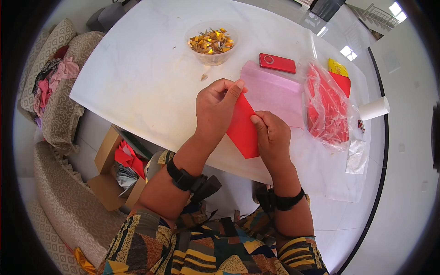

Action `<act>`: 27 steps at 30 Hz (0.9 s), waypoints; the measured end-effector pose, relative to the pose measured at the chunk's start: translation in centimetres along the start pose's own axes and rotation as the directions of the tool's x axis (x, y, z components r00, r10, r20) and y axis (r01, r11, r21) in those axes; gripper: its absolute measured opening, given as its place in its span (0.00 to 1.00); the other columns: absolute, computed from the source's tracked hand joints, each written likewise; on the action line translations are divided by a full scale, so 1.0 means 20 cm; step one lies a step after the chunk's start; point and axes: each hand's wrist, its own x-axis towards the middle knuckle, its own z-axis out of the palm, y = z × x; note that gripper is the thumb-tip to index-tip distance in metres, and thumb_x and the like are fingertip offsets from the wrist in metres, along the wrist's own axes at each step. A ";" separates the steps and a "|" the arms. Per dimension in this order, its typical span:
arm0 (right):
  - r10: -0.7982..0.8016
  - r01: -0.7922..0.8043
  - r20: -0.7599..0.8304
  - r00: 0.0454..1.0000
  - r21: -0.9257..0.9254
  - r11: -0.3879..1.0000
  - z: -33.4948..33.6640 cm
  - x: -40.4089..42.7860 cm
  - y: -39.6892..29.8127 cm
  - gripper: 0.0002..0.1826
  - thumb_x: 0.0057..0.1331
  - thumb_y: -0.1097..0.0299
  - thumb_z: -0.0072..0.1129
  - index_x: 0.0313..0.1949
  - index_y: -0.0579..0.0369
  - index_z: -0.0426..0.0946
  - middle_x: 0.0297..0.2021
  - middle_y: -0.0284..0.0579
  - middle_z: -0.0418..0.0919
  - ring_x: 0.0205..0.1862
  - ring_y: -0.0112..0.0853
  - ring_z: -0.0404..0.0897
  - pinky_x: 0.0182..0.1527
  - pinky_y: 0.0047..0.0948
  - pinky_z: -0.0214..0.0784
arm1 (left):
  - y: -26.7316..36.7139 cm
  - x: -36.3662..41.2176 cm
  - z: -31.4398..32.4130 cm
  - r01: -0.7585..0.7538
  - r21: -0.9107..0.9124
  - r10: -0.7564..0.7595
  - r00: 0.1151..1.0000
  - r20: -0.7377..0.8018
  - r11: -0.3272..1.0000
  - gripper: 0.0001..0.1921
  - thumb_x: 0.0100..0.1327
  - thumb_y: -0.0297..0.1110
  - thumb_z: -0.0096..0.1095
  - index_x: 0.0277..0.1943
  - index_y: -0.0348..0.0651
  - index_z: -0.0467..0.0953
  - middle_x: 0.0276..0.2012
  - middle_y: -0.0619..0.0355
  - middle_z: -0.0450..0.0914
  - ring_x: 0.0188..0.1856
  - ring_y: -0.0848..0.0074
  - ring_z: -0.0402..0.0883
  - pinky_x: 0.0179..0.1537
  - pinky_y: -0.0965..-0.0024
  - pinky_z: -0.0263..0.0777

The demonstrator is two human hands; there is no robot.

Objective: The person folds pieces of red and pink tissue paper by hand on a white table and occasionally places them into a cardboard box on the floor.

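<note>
A folded piece of red paper (243, 132) is held up over the front edge of the white table (144, 86). My left hand (218, 101) pinches its upper corner between thumb and fingers. Lower down, my right hand (273, 134) grips the right edge of the same paper. Just beyond the hands lies a flat pink sheet (275, 92). Farther back stands a clear round plastic tub (210, 60) filled with small folded gold paper pieces (211, 41). One loose folded piece (204, 77) rests on the table in front of the tub.
Right of my hands are a clear plastic bag (328, 106) of red paper, a red phone (277, 63), a yellow packet (338, 67), a white roll (374, 108) and a crumpled white tissue (356, 156). An open cardboard box (106, 192) sits on the floor beside the sofa (65, 185).
</note>
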 end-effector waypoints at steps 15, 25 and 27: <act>0.095 -0.096 0.077 0.992 0.016 0.995 0.00 0.00 0.00 0.14 0.77 0.62 0.60 0.39 0.62 0.81 0.29 0.56 0.81 0.31 0.50 0.80 0.37 0.41 0.72 | 0.00 0.10 -0.10 -0.039 0.165 0.054 0.995 -0.088 0.985 0.18 0.82 0.43 0.60 0.36 0.41 0.79 0.24 0.72 0.70 0.25 0.91 0.62 0.27 0.81 0.57; 0.235 -0.257 0.273 0.933 0.049 0.965 -0.06 0.02 -0.01 0.15 0.77 0.63 0.61 0.39 0.65 0.80 0.26 0.54 0.78 0.27 0.41 0.76 0.36 0.38 0.69 | 0.03 0.13 -0.18 0.004 0.115 0.008 0.995 -0.096 0.993 0.18 0.82 0.42 0.60 0.35 0.41 0.78 0.23 0.70 0.72 0.24 0.90 0.65 0.25 0.79 0.61; 0.209 -0.228 0.263 0.942 0.045 0.973 -0.05 0.02 -0.01 0.15 0.77 0.63 0.60 0.39 0.65 0.80 0.25 0.51 0.79 0.27 0.38 0.76 0.35 0.36 0.69 | 0.03 0.14 -0.19 0.006 0.112 0.006 0.994 -0.105 0.994 0.18 0.82 0.42 0.61 0.35 0.41 0.78 0.24 0.69 0.72 0.24 0.90 0.65 0.26 0.79 0.61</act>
